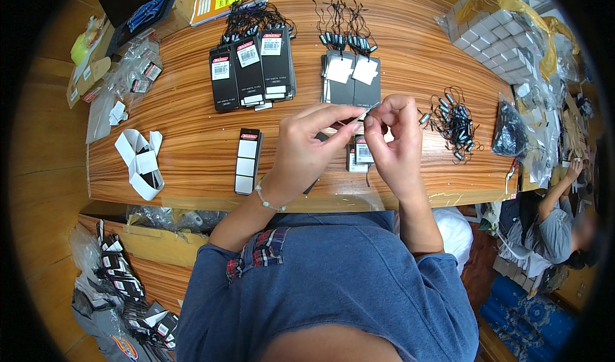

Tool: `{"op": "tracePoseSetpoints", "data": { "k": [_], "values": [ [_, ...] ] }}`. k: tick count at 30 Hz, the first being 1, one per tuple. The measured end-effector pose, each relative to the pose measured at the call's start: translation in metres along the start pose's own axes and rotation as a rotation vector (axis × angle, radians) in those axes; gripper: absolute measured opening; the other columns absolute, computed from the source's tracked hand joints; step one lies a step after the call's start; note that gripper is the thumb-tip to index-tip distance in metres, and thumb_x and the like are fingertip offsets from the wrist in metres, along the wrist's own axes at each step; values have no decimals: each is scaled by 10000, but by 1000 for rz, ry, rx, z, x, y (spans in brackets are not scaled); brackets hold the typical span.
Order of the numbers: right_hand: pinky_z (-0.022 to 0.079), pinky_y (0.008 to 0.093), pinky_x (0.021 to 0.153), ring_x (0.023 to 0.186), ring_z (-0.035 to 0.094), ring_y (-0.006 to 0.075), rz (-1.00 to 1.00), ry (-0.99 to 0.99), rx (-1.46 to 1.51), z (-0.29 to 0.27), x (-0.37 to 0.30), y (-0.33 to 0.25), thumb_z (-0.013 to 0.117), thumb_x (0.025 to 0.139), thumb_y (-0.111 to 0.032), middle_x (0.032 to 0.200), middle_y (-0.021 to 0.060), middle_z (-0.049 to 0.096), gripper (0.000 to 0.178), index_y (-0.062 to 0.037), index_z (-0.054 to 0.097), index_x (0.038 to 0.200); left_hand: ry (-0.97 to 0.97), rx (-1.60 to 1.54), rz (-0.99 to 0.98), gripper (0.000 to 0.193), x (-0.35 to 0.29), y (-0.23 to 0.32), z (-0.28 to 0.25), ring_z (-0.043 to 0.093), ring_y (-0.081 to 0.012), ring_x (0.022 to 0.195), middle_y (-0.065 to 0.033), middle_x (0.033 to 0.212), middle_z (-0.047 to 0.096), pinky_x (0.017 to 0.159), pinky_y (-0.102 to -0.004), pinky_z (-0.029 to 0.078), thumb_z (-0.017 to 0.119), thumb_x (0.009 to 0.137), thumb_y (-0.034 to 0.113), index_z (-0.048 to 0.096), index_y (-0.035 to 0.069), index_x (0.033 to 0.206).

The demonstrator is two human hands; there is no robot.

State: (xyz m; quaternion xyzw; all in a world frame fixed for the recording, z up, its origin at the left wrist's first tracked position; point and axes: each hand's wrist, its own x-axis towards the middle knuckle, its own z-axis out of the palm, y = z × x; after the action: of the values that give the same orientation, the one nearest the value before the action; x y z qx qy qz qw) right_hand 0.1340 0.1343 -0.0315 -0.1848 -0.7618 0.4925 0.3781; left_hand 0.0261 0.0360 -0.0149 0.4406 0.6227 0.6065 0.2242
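My left hand [301, 139] and my right hand [398, 145] meet over the table's near side, fingertips pinched. Between them is a thin hang tag [366, 112], seen nearly edge-on; the fingers hide most of it. Below the hands lie a few black tags with white labels [363, 152]. Left of my left wrist sits a narrow stack of black tags [247, 162] with blank white panels. Beyond my hands are grey tags [353, 83] with black cords attached. Several stacks of black corded tags [250, 74] lie farther left. Loose black cords [456, 124] are heaped right of my right hand.
A coiled white label strip [131, 163] lies at the left. Clear bags with tags [136, 67] and an orange-and-white folder [224, 2] are at the far left. Plastic-wrapped white boxes [490, 39] and a bag of black cords [509, 130] stand right. A co-worker [552, 224] is beyond.
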Motion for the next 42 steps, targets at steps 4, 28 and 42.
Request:
{"op": "tracePoseSetpoints", "data": {
  "k": [4, 28, 42],
  "values": [
    [375, 183, 549, 627, 486, 50, 95, 103, 281, 11, -3, -2, 504, 793, 70, 689, 22, 521, 215, -22, 427, 971, 8, 132, 176, 201, -1, 0, 0, 602, -161, 761, -83, 841, 634, 668, -267, 483, 635, 709, -41, 654, 17, 901],
    [375, 209, 523, 557, 421, 95, 29, 5, 860, -13, 13, -23, 478, 894, -88, 705, 82, 510, 107, -25, 468, 980, -75, 219, -20, 434, -22, -29, -54, 511, -209, 952, -80, 1101, 506, 848, -339, 423, 699, 686, 147, 575, 69, 1094],
    [456, 234, 661, 708, 568, 134, 84, 11, 612, -16, 5, -24, 510, 827, 37, 791, 101, 583, 183, 4, 460, 999, -127, 855, -110, 528, -55, -52, -136, 472, -214, 1037, -89, 1083, 514, 880, -330, 390, 725, 633, 78, 541, 62, 1128]
  ]
}}
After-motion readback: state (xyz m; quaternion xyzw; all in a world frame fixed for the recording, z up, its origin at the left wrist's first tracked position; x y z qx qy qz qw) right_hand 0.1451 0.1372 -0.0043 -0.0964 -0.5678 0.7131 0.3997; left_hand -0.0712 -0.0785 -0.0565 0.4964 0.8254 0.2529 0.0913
